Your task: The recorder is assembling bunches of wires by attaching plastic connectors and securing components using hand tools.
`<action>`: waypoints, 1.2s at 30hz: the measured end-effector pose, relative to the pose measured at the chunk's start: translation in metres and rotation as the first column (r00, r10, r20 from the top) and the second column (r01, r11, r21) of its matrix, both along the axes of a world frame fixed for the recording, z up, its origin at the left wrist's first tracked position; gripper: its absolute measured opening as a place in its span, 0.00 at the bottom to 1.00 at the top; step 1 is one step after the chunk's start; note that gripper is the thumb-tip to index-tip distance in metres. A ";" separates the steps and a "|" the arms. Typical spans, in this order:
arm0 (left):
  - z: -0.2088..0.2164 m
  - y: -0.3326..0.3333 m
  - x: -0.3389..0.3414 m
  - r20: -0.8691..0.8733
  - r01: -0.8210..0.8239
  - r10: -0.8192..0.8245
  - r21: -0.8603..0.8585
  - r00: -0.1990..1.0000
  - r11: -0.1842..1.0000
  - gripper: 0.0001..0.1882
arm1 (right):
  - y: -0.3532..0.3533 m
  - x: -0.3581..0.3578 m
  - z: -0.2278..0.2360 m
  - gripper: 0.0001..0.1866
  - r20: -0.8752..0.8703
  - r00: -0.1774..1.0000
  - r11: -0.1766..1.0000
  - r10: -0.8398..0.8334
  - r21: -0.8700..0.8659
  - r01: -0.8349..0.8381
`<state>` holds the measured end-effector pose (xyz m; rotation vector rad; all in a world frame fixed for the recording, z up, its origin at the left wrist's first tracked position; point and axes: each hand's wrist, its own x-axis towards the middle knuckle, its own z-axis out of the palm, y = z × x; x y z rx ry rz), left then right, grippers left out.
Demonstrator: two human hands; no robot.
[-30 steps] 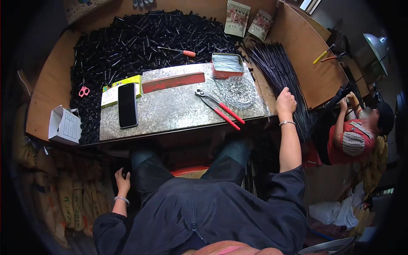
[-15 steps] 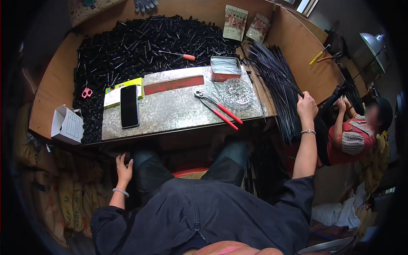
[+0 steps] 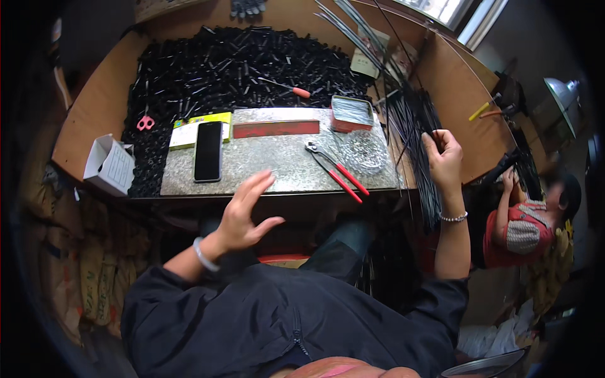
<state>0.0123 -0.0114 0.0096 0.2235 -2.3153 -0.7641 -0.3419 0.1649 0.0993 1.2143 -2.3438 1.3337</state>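
Note:
A bundle of long thin black rods lies at the right side of the bench. My right hand is closed on some of these rods, whose far ends rise and fan out over the back of the bench. Just in front of the bench's near edge, my left hand hangs in the air, fingers spread and holding nothing. Red-handled pliers rest on the speckled metal plate, beside a clear round dish of small shiny pieces. A red tin behind the dish holds thin metal pins.
Black small parts are heaped across the back and left, with a red-handled screwdriver and pink scissors on them. A phone, a red bar and a white box stand nearby. A co-worker sits at right.
My left hand has risen from beside my leg and moved right, toward the bench edge. My right hand has shifted slightly, and the far ends of some rods have lifted.

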 end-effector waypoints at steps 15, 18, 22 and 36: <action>0.062 -0.056 -0.060 -0.112 -0.141 0.117 -0.234 0.987 0.962 0.66 | -0.079 0.157 0.006 0.13 0.776 0.105 0.613 0.622 -0.400 -0.681; 0.058 -0.034 -0.051 -0.151 -0.298 0.305 0.069 0.940 0.952 0.63 | -0.084 0.170 0.000 0.14 0.754 0.145 0.619 0.641 -0.395 -0.679; 0.051 -0.036 -0.052 -0.218 -0.483 0.460 -0.067 0.861 0.873 0.64 | -0.081 0.179 -0.003 0.20 0.734 0.110 0.574 0.670 -0.420 -0.703; 0.060 -0.046 -0.067 -0.558 0.317 0.059 0.552 0.828 0.771 0.51 | -0.048 0.175 -0.009 0.34 0.782 0.078 0.558 0.618 -0.367 -0.744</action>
